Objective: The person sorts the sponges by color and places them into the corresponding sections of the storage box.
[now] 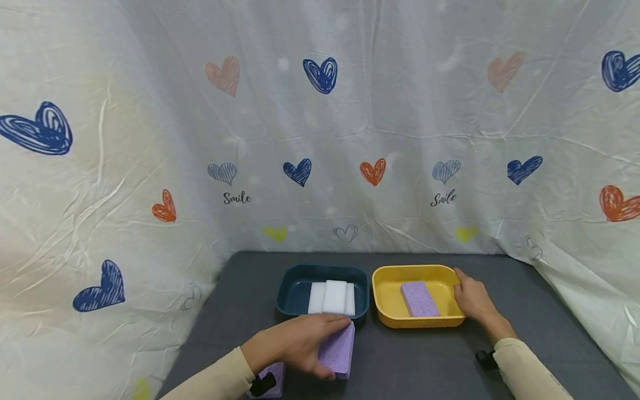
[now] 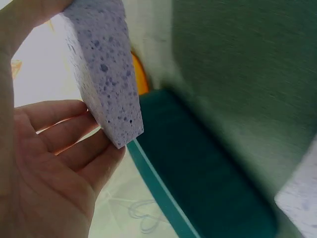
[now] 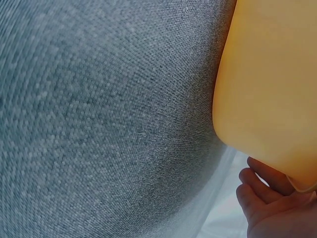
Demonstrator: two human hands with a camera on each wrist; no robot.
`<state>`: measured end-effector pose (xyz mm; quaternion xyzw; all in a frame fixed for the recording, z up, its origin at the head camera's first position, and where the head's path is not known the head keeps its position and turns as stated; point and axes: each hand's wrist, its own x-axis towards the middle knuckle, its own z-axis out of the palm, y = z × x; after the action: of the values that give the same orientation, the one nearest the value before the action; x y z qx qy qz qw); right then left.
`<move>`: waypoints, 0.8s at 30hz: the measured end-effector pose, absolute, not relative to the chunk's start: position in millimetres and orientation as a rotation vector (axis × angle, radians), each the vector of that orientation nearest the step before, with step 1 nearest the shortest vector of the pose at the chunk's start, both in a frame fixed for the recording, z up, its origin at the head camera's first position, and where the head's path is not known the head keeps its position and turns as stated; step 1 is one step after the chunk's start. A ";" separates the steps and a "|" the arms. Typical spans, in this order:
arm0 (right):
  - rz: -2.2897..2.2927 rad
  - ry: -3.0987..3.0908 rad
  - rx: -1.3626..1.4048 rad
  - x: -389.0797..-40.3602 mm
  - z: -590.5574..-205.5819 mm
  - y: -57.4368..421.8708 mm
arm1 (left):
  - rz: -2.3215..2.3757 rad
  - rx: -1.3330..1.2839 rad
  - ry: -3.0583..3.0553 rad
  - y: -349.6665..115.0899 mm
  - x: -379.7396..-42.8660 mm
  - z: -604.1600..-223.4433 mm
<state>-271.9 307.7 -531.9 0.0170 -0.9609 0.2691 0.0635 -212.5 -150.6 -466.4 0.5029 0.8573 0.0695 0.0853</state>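
My left hand [image 1: 307, 339] grips a purple speckled sponge [image 1: 340, 350] between thumb and fingers, just in front of the dark blue tub [image 1: 290, 305]. In the left wrist view the same sponge [image 2: 106, 74] is held upright, its lower end overlapping the tub's rim. My right hand [image 1: 475, 300] holds the right end of the yellow tub [image 1: 400, 322], with the thumb over the rim. Seen from the right wrist, fingers [image 3: 255, 191] lie along the outside of that end. Inside the yellow tub lies another purple sponge [image 1: 420, 299].
Several white sponges [image 1: 334, 297] lie in the dark blue tub, which stands close beside the yellow one. Another purple sponge [image 1: 276, 373] lies on the grey tabletop [image 1: 405, 366], partly hidden under my left wrist. A curtain printed with hearts [image 1: 320, 128] hangs behind the table and along its sides.
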 end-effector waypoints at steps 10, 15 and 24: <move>0.821 -2.904 0.055 -272.6 -532.8 308.0 | 0.210 1.536 2.571 -128.2 -220.8 -449.9; 0.825 -2.895 0.064 -272.0 -532.6 308.0 | 0.177 1.513 2.632 -114.3 -229.0 -442.8; 0.827 -2.897 0.051 -271.2 -532.3 308.4 | 0.125 1.414 2.704 -88.3 -245.1 -432.6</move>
<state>-271.2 308.4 -532.3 0.0169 -0.9595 0.2739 0.0642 -245.1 -88.3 -432.6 0.4625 0.8846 0.0410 0.0436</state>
